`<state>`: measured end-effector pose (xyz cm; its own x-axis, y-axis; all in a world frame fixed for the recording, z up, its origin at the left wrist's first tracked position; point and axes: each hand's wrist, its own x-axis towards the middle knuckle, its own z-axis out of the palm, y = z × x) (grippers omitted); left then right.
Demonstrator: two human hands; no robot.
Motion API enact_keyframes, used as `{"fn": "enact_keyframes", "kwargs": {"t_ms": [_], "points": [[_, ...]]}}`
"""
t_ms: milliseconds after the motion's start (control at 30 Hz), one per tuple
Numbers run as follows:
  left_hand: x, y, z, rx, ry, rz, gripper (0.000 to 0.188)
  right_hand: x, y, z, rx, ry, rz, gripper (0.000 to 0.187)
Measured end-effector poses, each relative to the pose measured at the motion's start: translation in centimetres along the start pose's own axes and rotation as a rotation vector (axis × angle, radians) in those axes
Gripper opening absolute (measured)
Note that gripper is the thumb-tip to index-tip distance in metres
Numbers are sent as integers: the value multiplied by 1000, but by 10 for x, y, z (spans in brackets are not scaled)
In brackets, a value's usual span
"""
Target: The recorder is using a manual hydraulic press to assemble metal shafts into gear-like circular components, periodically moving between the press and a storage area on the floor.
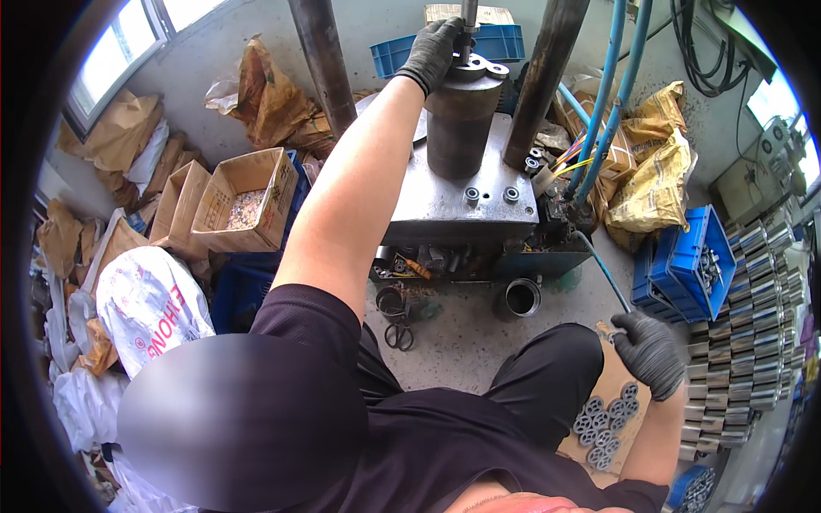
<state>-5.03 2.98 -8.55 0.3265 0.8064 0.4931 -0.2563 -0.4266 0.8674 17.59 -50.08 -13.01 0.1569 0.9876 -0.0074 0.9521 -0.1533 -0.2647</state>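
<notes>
My gloved left hand [434, 53] grips a metal ring [473, 65] atop the dark steel die cylinder [460, 120], far centre, under the press ram [469, 15]; my right hand [650, 352] is closed on a small part near right. Fingers under the ram risk crushing.

We take the big grey metal base plate [445, 209] as our marker. Left of it we see an open cardboard box [248, 198] full of small bits, with brown paper sacks [269, 98] behind it near the wall. Further left and lower lies a white sack [150, 303]. Right of the plate hang blue hoses [611, 94], and past them sit yellow-brown bags [654, 175]. Lower right is a blue crate [688, 261], then rows of shiny metal parts [744, 333]. Just below the plate stands a small round can [522, 297].
</notes>
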Motion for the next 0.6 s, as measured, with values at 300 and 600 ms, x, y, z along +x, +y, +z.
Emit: {"fn": "enact_keyframes", "kwargs": {"t_ms": [300,600], "points": [[-1,0,1,-67,-11,3,31,-10,8,21,15,-108,-2,16],[-1,1,-3,-8,-39,-19,31,2,12,6,-29,-204,-32,21]]}}
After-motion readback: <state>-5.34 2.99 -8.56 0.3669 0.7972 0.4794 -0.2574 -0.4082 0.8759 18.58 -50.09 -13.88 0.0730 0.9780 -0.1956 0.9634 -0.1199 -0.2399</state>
